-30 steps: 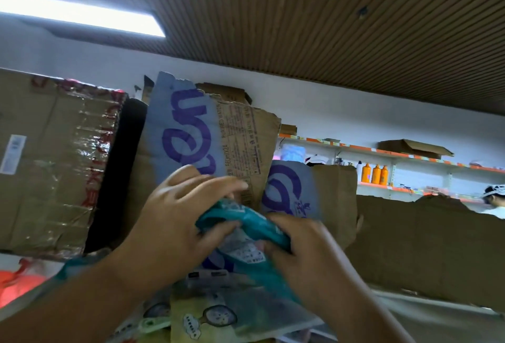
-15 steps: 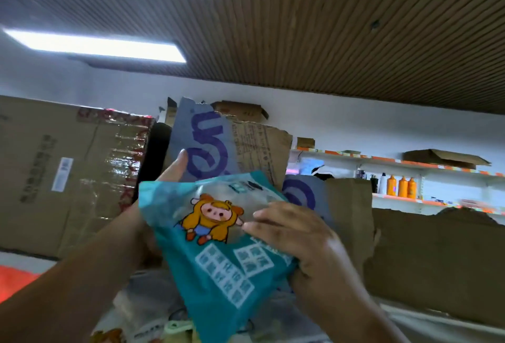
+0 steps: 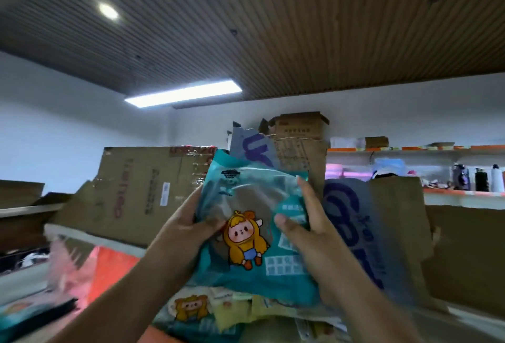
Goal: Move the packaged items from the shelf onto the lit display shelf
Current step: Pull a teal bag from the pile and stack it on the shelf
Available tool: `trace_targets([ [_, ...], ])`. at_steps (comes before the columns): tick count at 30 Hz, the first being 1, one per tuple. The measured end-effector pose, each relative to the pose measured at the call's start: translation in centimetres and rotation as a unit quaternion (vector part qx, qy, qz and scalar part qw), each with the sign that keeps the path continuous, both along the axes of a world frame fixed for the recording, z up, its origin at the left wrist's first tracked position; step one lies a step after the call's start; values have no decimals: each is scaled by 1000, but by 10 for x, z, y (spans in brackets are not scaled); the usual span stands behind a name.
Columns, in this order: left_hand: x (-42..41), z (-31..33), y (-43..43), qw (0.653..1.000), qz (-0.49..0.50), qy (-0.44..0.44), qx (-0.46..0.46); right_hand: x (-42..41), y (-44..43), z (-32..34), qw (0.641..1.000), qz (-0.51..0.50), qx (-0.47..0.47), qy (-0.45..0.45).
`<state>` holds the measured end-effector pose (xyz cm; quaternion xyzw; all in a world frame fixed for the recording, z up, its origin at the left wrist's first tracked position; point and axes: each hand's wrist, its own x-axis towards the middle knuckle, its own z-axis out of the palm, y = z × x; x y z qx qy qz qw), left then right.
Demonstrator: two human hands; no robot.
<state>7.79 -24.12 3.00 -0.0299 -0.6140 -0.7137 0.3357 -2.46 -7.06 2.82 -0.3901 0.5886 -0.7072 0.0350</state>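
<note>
A teal plastic package (image 3: 254, 236) printed with a yellow-haired cartoon figure stands upright in front of me. My left hand (image 3: 188, 222) grips its left edge, thumb on the front. My right hand (image 3: 308, 222) grips its right edge, with the thumb across the front and fingers reaching up along the side. Below it lie more packages (image 3: 207, 312) of the same kind, teal and yellow, in a loose pile. The lit display shelf is not clearly in view.
Large cardboard boxes (image 3: 147, 189) stand behind the pile, with torn blue-printed cardboard (image 3: 352, 222) to the right. A wall shelf (image 3: 464, 195) with bottles runs along the far right. Orange and pink items (image 3: 101, 269) lie at the lower left.
The package has been lifted and turned upright between both hands. The view has swung left and up, showing more ceiling and the boxes on the left.
</note>
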Motion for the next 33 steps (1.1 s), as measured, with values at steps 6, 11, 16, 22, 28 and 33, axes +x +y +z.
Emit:
trace_targets([
  [6,49,-29,-10,791,321,-58,-518,28,-3,-12,998,-6,29,55],
  [11,99,-37,-26,646,255,-65,-716,68,-22,-23,998,-22,55,14],
  [16,147,-56,-59,599,295,-89,-739,121,-66,-38,998,5,53,-40],
  [22,219,-63,-146,573,356,-147,-723,192,-147,-39,996,51,75,-8],
  [28,314,-67,-247,572,385,-181,-702,207,-216,-51,853,-73,198,477],
  [33,365,-78,-293,562,370,-150,-725,260,-302,-73,742,-38,133,656],
])
